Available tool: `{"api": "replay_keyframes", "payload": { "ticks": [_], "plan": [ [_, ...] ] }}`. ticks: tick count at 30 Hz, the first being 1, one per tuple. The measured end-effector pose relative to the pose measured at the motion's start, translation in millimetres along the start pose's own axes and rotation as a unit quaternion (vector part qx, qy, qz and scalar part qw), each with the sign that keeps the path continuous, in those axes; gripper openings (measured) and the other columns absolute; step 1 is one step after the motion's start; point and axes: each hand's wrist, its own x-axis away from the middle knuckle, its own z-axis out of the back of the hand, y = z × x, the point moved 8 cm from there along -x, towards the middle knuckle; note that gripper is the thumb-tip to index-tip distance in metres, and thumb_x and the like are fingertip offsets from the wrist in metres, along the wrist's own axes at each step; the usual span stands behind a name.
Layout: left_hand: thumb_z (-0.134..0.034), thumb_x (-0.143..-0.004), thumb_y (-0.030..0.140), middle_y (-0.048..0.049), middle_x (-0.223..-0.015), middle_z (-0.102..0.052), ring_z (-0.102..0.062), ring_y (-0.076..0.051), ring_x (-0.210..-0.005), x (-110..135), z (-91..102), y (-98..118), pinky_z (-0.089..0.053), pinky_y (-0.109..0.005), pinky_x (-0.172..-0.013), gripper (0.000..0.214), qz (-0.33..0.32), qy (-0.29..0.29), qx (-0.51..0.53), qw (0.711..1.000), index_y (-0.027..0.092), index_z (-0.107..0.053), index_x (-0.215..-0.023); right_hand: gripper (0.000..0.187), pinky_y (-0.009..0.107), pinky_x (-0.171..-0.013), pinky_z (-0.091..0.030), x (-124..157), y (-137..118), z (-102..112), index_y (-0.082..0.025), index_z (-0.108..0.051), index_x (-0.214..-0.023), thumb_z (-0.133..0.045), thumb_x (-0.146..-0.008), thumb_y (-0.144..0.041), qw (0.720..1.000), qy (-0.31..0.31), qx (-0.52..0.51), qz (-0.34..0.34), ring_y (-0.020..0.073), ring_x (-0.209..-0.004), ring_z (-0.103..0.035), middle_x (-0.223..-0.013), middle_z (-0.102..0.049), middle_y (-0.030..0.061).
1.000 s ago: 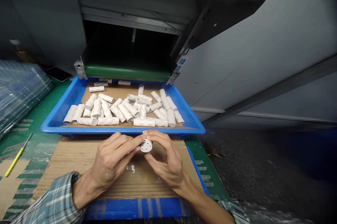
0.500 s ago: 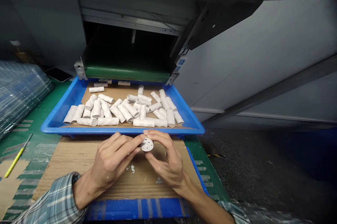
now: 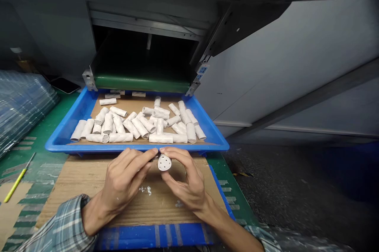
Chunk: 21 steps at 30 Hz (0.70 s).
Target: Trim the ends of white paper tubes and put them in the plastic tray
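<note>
Chalky white perforated tube [image 3: 164, 162] pinched between left hand [image 3: 124, 181] and right hand [image 3: 188, 183]

Hands close together, fingertips of both clamped round the tube, which is held just above a flat brown cardboard sheet [image 3: 89, 200] and just in front of the near rim of a shallow blue plastic tray [image 3: 136, 147]. The tube's end faces up toward the camera, showing a round face with several small holes; most of its barrel is hidden behind the fingers. Material unclear, possibly ceramic or hardened plaster. Looks light, stiff and dry, with a matt surface that should not be slippery, but likely brittle, so a firm, gentle hold round the barrel seems best, keeping pressure off the perforated end. Tray holds many similar loose white tubes [image 3: 121, 137], lying at mixed angles on a brown cardboard liner [image 3: 133, 103]. Small white crumbs [image 3: 146, 191] sit on the cardboard sheet below the hands. Green-topped table [image 3: 59, 114] carries a thin yellow-handled tool [image 3: 16, 181] off to the left, beside a stack of clear plastic sheets [image 3: 23, 106]. Green roller [image 3: 142, 83] of a dark machine opening sits behind the tray. Plaid sleeve [image 3: 56, 232] covers the left forearm.
</note>
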Motion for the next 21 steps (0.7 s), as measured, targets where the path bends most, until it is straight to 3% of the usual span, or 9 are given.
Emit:
{"api": "replay_keyframes", "payload": {
  "ticks": [4, 8, 13, 16, 18, 21],
  "plan": [
    [-0.046, -0.113, 0.02, -0.0061, -0.092, -0.07, -0.062, -0.016, -0.076, 1.5, 1.8, -8.7, -0.052, -0.027, -0.072, 0.032, 0.025, 0.012, -0.039, 0.999, 0.015, -0.06, -0.14, 0.054, 0.044, -0.097, -0.067, 0.3, -3.8, 1.1, -0.021, -0.056, -0.142, -0.066, -0.092, -0.003, 1.0, 0.003, -0.022, 0.014, 0.0275, -0.114, -0.076, -0.123, -0.076, 0.0126],
    [-0.052, -0.11, 0.024, -0.0091, -0.102, -0.077, -0.07, -0.018, -0.077, 5.9, -6.2, -15.8, -0.056, -0.028, -0.073, 0.037, 0.001, 0.007, -0.13, 0.991, 0.016, -0.056, -0.146, 0.053, 0.04, -0.092, -0.069, -2.9, -13.5, 7.3, -0.019, -0.053, -0.147, -0.069, -0.097, -0.01, 0.998, 0.0, -0.033, 0.055, 0.0265, -0.11, -0.078, -0.121, -0.078, 0.0142],
    [-0.049, -0.109, 0.02, -0.0116, -0.118, -0.08, -0.078, -0.023, -0.099, 15.1, -18.2, -27.8, -0.059, -0.03, -0.083, 0.038, -0.043, -0.017, -0.177, 0.983, 0.017, -0.057, -0.146, 0.059, 0.036, -0.093, -0.07, -3.7, -53.9, 28.0, -0.018, -0.044, -0.156, -0.069, -0.103, -0.019, 0.989, 0.003, -0.052, 0.139, 0.0253, -0.109, -0.08, -0.119, -0.08, 0.0162],
    [-0.048, -0.109, 0.024, -0.0087, -0.116, -0.081, -0.079, -0.022, -0.098, 19.8, -19.2, -36.7, -0.059, -0.028, -0.082, 0.034, -0.065, -0.035, -0.199, 0.977, 0.018, -0.063, -0.14, 0.051, 0.035, -0.097, -0.069, 6.4, -88.2, 55.8, -0.017, -0.037, -0.162, -0.051, -0.113, -0.027, 0.978, 0.03, -0.105, 0.178, 0.0237, -0.116, -0.078, -0.117, -0.08, 0.0162],
    [-0.048, -0.11, 0.028, -0.0072, -0.115, -0.081, -0.08, -0.021, -0.095, 21.8, -16.5, -43.4, -0.057, -0.027, -0.079, 0.033, -0.067, -0.048, -0.212, 0.974, 0.02, -0.066, -0.137, 0.045, 0.032, -0.101, -0.066, 16.2, -106.6, 71.5, -0.015, -0.039, -0.16, -0.039, -0.117, -0.028, 0.978, 0.006, -0.137, 0.156, 0.0221, -0.121, -0.077, -0.119, -0.08, 0.0167],
    [-0.047, -0.11, 0.037, -0.0067, -0.116, -0.081, -0.078, -0.023, -0.093, 21.8, -15.5, -51.4, -0.057, -0.029, -0.075, 0.034, -0.044, -0.067, -0.183, 0.98, 0.024, -0.07, -0.132, 0.042, 0.027, -0.107, -0.062, 37.9, -122.8, 86.2, -0.012, -0.046, -0.153, -0.03, -0.119, -0.032, 0.989, -0.037, -0.126, 0.061, 0.0184, -0.122, -0.076, -0.122, -0.08, 0.0164]
  ]
}}
